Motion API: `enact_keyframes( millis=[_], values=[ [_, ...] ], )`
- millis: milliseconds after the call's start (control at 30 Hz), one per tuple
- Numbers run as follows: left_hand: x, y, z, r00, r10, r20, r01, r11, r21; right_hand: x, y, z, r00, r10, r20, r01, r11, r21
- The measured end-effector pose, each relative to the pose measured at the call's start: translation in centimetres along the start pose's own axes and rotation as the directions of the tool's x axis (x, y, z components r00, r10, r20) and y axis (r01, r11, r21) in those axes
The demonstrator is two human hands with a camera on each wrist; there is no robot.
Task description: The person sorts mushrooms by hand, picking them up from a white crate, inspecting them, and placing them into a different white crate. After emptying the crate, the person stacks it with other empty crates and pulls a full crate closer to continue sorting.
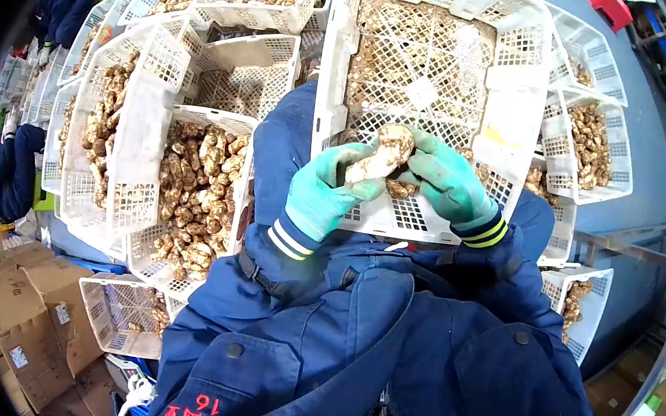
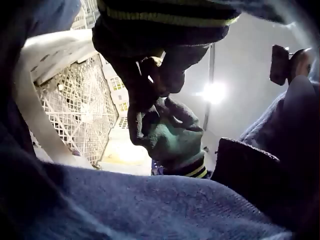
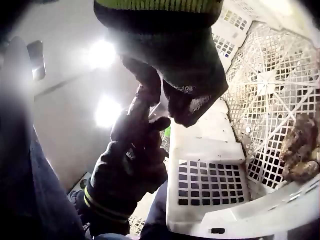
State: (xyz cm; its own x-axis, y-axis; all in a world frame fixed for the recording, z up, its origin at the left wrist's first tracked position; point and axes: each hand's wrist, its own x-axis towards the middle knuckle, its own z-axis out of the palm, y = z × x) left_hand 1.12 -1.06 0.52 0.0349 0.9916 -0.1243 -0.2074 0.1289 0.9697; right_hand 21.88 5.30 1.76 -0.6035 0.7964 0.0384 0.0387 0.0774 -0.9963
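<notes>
In the head view, my gloved left hand [image 1: 327,191] grips a knobby brown-and-cream tuber-like piece [image 1: 391,150] above the near side of a white crate [image 1: 330,109]. My gloved right hand [image 1: 452,185] curls in from the right, fingertips right at the piece. The right wrist view has the right hand [image 3: 192,75] above the left hand [image 3: 132,162], both dark against the light. A thin pale blade-like sliver [image 3: 158,108] juts between them from the right fingers; its other end is hidden. In the left wrist view both hands meet at the shadowed piece.
Soil-stained lattice floors the crate, and a few brown pieces [image 3: 300,150] lie at its near end. Another crate [image 1: 198,201] full of such pieces stands to the left. More filled crates [image 1: 590,147] stand right. Cardboard boxes [image 1: 35,297] and other people [image 1: 8,171] are farther left.
</notes>
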Motion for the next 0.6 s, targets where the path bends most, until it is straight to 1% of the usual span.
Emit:
enact_keyframes(
  millis=[33, 67, 133, 167, 200, 233, 267, 300, 367, 400, 433, 500, 567, 600],
  values=[
    [0.1, -0.3, 0.0, 1.0, 0.007, 0.005, -0.007, 1.0, 0.026, 0.1, 0.3, 0.0, 0.994, -0.111, 0.016, 0.112, 0.978, -0.177],
    [0.1, -0.6, 0.0, 1.0, 0.011, 0.014, -0.012, 0.999, 0.051, 0.1, 0.5, 0.0, 0.975, -0.221, 0.031, 0.218, 0.912, -0.346],
    [0.0, -0.5, 0.3, 1.0, -0.002, 0.017, 0.001, 0.995, 0.102, 0.3, 1.1, 0.4, 0.984, -0.162, -0.076, 0.142, 0.965, -0.218],
    [-0.1, -0.3, 0.4, 0.999, -0.032, 0.03, 0.029, 0.996, 0.079, 0.2, 1.2, 1.0, 0.968, 0.215, -0.127, -0.16, 0.925, 0.345],
    [-0.1, 0.0, 0.4, 0.997, -0.059, 0.04, 0.057, 0.997, 0.056, 0.7, 1.7, 1.4, 0.95, 0.275, -0.147, -0.159, 0.834, 0.528],
    [-0.2, 0.5, 0.4, 0.995, -0.086, 0.05, 0.084, 0.996, 0.034, 0.7, 1.7, 1.3, 0.951, 0.26, -0.167, -0.156, 0.87, 0.467],
    [-0.2, 1.3, 0.0, 0.973, -0.208, 0.103, 0.193, 0.972, 0.133, 0.6, 1.6, 1.1, 0.952, 0.246, -0.184, -0.155, 0.901, 0.404],
    [-0.1, 1.1, -0.6, 0.947, -0.281, 0.158, 0.282, 0.959, 0.014, 0.6, 1.2, 1.0, 0.951, 0.232, -0.203, -0.153, 0.928, 0.34],
    [0.0, 0.4, -1.5, 0.869, -0.395, 0.297, 0.462, 0.863, -0.205, 0.8, 1.2, 1.1, 0.952, 0.225, -0.207, -0.174, 0.956, 0.238],
    [-0.2, 0.2, -1.3, 0.874, -0.322, 0.363, 0.43, 0.862, -0.269, 0.9, 1.4, 1.0, 0.968, 0.18, -0.177, -0.141, 0.967, 0.212],
    [-0.1, -0.2, -1.6, 0.84, -0.34, 0.423, 0.477, 0.834, -0.276, 0.8, 1.4, 0.9, 0.973, 0.166, -0.16, -0.141, 0.977, 0.16],
    [-0.3, -0.1, -1.9, 0.808, -0.399, 0.434, 0.541, 0.793, -0.278, 1.2, 1.3, 0.9, 0.983, 0.137, -0.119, -0.131, 0.99, 0.058],
    [-0.4, -0.5, -2.0, 0.903, -0.236, 0.36, 0.301, 0.944, -0.134, 1.5, 1.3, 0.3, 0.994, 0.065, -0.084, -0.062, 0.998, 0.031],
    [-0.4, -0.8, -2.3, 0.914, -0.213, 0.345, 0.286, 0.942, -0.177, 1.7, 1.2, -0.1, 0.998, 0.028, -0.063, -0.027, 0.999, 0.018]
  ],
)
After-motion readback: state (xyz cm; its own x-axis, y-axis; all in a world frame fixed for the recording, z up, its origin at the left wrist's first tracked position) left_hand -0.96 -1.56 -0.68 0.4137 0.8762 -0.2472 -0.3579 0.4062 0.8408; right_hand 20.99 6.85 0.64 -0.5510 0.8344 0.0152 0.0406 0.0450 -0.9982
